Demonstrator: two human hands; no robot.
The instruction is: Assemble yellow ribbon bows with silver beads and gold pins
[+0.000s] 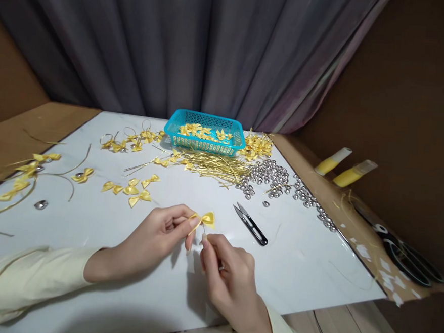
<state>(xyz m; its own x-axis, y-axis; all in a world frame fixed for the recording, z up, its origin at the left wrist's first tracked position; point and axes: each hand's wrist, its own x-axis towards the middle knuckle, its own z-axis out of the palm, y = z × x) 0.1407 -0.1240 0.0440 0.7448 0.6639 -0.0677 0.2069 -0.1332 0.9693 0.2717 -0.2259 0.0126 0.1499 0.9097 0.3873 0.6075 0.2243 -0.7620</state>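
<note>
Near the front middle of the table, my left hand (174,226) pinches a yellow ribbon bow (207,219) by one loop between thumb and fingers. Its other loop sticks out to the right. My right hand (228,268), just below, has thumb and forefinger closed on a thin wire (203,228) that runs up to the bow's middle. The wire's lower end is hidden in the fingers. Several loose yellow bows (139,197) lie beyond my left hand. To the right of the held bow rest small black thread snips (251,224), blades pointing away.
A blue basket (204,147) with yellow bows stands at the back. In front lie a bundle of gold wires (218,167) and many silver beads (269,172). Black scissors (402,250) and two yellow tubes (354,174) are on the right edge. Finished-looking bow strands (24,173) lie left.
</note>
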